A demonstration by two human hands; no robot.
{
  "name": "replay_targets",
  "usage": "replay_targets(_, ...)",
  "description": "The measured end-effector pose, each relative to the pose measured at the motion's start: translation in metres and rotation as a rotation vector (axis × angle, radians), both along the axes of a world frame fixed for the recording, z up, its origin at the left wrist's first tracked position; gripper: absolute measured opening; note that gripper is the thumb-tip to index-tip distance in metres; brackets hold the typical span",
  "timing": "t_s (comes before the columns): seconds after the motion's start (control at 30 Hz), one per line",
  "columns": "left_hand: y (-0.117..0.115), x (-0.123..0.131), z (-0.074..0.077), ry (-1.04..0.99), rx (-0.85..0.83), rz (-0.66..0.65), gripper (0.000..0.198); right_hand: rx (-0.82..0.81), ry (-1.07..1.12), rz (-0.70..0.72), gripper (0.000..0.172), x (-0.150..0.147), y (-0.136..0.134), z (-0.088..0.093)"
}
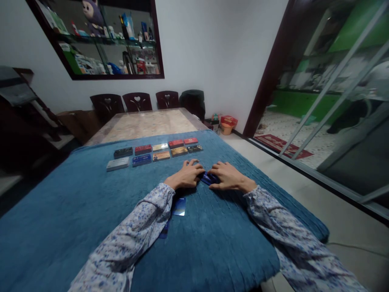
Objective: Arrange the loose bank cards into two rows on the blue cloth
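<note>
My left hand [186, 175] and my right hand [228, 176] rest side by side on a blue towel [91, 211] spread over the table. Both curl their fingers around a small dark blue card [208, 178] held between them. Two rows of several cards [154, 152] in red, black, gold, blue and grey lie flat on the towel farther from me. Another blue card [180, 206] lies by my left forearm, and a second one [164, 231] shows partly under that sleeve.
Beyond the towel the bare marbled tabletop [146, 123] reaches several dark chairs [137, 101]. A glass wall cabinet [103, 36] hangs above. The table's right edge drops to the floor, with a sliding glass door [334, 101] further right.
</note>
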State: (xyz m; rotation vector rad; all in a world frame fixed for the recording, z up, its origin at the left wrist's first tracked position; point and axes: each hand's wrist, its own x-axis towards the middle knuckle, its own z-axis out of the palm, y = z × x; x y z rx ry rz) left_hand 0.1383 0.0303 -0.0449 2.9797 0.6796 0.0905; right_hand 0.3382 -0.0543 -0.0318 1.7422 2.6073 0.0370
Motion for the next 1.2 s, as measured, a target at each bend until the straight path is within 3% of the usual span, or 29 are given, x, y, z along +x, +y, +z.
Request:
replay_targets(0.43, 0.011, 0.0, -0.005, -0.076, -0.034, 0.039, 0.032, 0.013, 0.116, 0.023, 0.032, 0.016, 0.004, 0.003)
replay_targets(0.67, 0.013, 0.002, -0.006, -0.115, -0.05, 0.082, 0.042, 0.093, 0.163, 0.01, 0.03, 0.018, 0.006, 0.003)
replay_targets(0.8, 0.015, 0.006, -0.005, -0.115, -0.047, 0.096, 0.047, 0.128, 0.194, -0.017, 0.029, 0.019, 0.007, 0.001)
replay_targets(1.0, 0.023, 0.012, -0.003, -0.17, -0.03, 0.109, 0.038, 0.211, 0.234, -0.127, 0.033, 0.018, 0.009, -0.006)
replay_targets(1.2, 0.023, 0.017, -0.008, -0.282, 0.004, 0.174, 0.048, 0.275, 0.199, -0.22, 0.032, 0.016, 0.013, -0.014)
